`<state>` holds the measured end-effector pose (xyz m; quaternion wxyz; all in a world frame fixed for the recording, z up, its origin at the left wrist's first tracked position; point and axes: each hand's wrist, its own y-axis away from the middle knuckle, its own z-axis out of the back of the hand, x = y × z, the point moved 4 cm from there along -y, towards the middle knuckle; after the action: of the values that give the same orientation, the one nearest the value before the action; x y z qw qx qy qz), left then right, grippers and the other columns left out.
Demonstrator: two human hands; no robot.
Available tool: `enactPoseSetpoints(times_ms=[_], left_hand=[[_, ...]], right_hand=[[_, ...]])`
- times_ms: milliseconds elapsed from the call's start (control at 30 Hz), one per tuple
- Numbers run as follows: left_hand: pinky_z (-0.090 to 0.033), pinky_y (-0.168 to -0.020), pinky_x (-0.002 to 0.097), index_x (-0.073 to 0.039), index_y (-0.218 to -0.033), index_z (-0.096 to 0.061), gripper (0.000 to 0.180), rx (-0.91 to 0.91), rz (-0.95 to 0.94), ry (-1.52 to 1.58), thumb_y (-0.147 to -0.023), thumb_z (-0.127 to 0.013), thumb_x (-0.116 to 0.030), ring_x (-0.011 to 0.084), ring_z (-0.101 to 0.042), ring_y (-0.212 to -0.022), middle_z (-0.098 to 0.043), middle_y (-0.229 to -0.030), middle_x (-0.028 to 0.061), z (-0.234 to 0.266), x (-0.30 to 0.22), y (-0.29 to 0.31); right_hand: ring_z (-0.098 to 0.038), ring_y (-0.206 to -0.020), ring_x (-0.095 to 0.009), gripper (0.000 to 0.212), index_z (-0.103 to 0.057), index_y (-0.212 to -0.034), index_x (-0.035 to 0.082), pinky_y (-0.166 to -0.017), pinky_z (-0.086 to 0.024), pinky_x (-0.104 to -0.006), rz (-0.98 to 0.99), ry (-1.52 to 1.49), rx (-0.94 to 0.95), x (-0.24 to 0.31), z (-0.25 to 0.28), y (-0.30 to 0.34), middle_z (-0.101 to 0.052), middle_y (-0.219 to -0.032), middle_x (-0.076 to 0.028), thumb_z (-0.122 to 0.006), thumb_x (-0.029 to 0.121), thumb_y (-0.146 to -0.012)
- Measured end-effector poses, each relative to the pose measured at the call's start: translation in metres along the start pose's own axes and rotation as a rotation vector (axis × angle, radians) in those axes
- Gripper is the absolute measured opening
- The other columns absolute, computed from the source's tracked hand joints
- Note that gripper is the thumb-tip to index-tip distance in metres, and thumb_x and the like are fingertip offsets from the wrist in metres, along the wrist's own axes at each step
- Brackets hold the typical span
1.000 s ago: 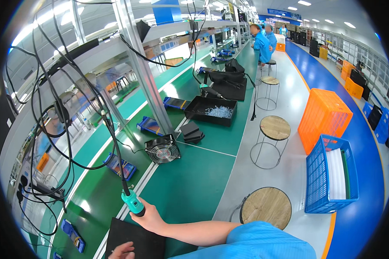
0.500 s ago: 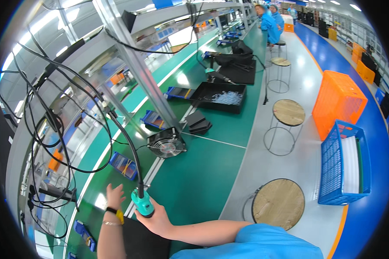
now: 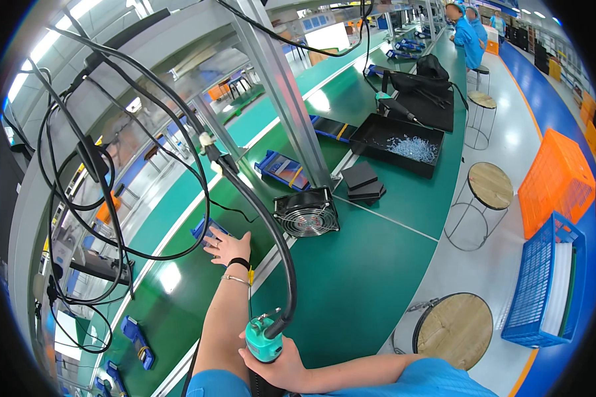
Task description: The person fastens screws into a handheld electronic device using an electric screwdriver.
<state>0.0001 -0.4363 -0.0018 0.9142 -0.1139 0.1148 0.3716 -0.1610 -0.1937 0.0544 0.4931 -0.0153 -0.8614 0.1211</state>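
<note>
My right hand (image 3: 285, 370) is wrapped around the teal grip of an electric screwdriver (image 3: 263, 341), near the bottom middle. A thick black cable runs up from the tool, and its tip is hidden. My left arm stretches forward over the green bench. At its end, my left hand (image 3: 230, 247) has its fingers spread over a small blue-framed part (image 3: 205, 226). The hand covers most of that part, and I cannot tell whether they touch. Right of this hand stands a black fan with a round metal guard (image 3: 309, 218).
Black cables (image 3: 119, 198) hang in loops at left. Beyond the fan lie stacked black blocks (image 3: 363, 182) and a black tray (image 3: 377, 147) of small bluish pieces. More blue-framed parts (image 3: 285, 169) line the bench (image 3: 351, 278). Stools (image 3: 453, 331) and crates (image 3: 543, 291) stand at right; people sit far off.
My left hand has reached forward to the blue-framed part, fingers spread. My right hand has come lower and nearer with the screwdriver. The whole view has shifted.
</note>
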Motion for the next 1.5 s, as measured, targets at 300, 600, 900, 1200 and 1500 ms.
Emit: enactPoseSetpoints(times_ms=[300,600,900,1200,1500], left_hand=[[-0.038,-0.096,0.0495,-0.014,-0.139,-0.033,0.084,-0.197,0.042,0.552,-0.061,-0.065,-0.019,0.0328,-0.048,-0.115,-0.042,-0.135,0.0194,0.016,0.1,-0.049],[-0.039,-0.097,0.0592,0.0,-0.127,-0.041,0.056,0.696,0.16,1.908,-0.076,-0.051,-0.02,0.0357,-0.05,-0.115,-0.052,-0.118,0.019,0.148,0.19,0.133],[-0.04,-0.101,0.038,-0.001,-0.131,-0.039,0.052,0.576,0.246,1.754,-0.081,-0.051,0.006,0.0261,-0.053,-0.114,-0.054,-0.123,0.0145,0.12,0.276,0.249],[-0.017,-0.112,0.0482,-0.002,-0.142,-0.026,0.097,0.139,-0.534,0.544,-0.062,-0.081,-0.01,0.0396,-0.017,-0.139,-0.016,-0.151,0.0204,0.15,0.277,0.271],[-0.033,-0.105,0.0484,0.0,-0.127,-0.047,0.077,0.299,-0.731,0.358,-0.058,-0.081,-0.01,0.0415,-0.029,-0.133,-0.038,-0.14,0.0169,0.142,0.294,0.258]], right_hand=[[-0.056,-0.063,-0.007,0.021,-0.058,-0.099,0.003,-0.058,-0.045,-0.0243,-0.013,0.04,-0.046,-0.003,-0.003,0.005,-0.058,-0.07,0.0,-0.067,0.003,-0.08],[-0.049,-0.051,-0.006,0.023,-0.051,-0.102,0.002,-0.045,-0.04,-0.0217,0.066,0.042,-0.054,-0.027,0.003,-0.013,-0.052,-0.064,0.0,-0.061,-0.004,-0.082],[-0.049,-0.049,-0.01,0.027,-0.047,-0.105,-0.002,-0.049,-0.041,-0.0248,0.02,0.036,0.006,-0.021,-0.012,-0.009,-0.049,-0.065,-0.003,-0.055,-0.01,-0.081],[-0.05,-0.05,-0.007,0.025,-0.047,-0.103,-0.002,-0.046,-0.042,-0.022,0.14,0.143,0.138,-0.029,-0.022,-0.001,-0.051,-0.064,-0.002,-0.056,-0.01,-0.081],[-0.047,-0.051,-0.013,0.037,-0.04,-0.111,-0.001,-0.053,-0.043,-0.0275,-0.013,0.292,0.313,-0.024,-0.019,0.031,-0.049,-0.067,-0.007,-0.048,-0.015,-0.079]])
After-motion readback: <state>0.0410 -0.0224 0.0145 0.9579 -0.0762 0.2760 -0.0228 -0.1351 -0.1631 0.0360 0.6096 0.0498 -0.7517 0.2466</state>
